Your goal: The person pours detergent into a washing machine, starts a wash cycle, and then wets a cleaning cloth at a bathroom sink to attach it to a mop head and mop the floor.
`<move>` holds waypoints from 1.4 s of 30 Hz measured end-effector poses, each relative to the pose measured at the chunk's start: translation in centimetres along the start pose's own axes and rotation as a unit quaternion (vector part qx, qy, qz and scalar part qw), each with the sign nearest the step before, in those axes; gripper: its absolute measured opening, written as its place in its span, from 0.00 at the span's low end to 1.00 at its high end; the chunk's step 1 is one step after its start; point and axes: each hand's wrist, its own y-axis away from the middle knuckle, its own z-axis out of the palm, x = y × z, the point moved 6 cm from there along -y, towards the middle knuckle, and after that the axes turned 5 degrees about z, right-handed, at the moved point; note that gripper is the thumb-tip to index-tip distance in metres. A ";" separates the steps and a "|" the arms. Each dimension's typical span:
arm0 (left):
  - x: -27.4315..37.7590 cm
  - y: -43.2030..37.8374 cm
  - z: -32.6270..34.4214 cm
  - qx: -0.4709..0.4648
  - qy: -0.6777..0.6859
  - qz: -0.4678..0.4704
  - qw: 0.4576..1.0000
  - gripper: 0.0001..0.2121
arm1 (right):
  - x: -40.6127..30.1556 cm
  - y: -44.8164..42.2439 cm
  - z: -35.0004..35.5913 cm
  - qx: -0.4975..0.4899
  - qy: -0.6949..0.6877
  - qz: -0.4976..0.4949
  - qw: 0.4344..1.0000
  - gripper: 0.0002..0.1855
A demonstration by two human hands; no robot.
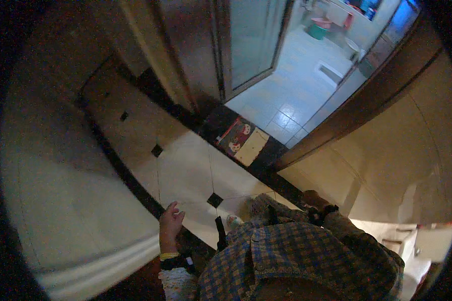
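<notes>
My left hand (171,227) hangs over the tiled floor (188,165) with its fingers apart and nothing in it; a yellow band and a dark strap circle the wrist. On the other side of my checked garment (286,244), my right hand (315,200) is low near the wall and dark. Its fingers are hard to make out, and whether it holds something cannot be seen. A dark strap is round that wrist too. Below my body the tip of a light patterned shoe or slipper (233,221) shows.
Ahead, a patterned mat (243,139) lies on the dark threshold of a tiled bathroom. A glass door (254,41) stands at its left, a brown door frame (346,101) at its right. Farther inside are a green bucket (317,31) and a floor drain (329,74).
</notes>
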 end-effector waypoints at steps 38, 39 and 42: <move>52.8 -69.2 13.7 -0.336 -0.112 0.392 0.849 0.23 | -23.6 -17.9 -27.6 0.255 -0.209 0.058 0.942 0.17; 54.5 -69.9 14.8 -0.368 -0.097 0.380 0.843 0.23 | -23.4 -18.6 -27.7 0.206 -0.223 0.112 0.946 0.17; 59.0 -72.1 17.4 -0.387 -0.059 0.380 0.838 0.23 | -21.8 -22.2 -29.0 0.150 -0.237 0.163 0.946 0.17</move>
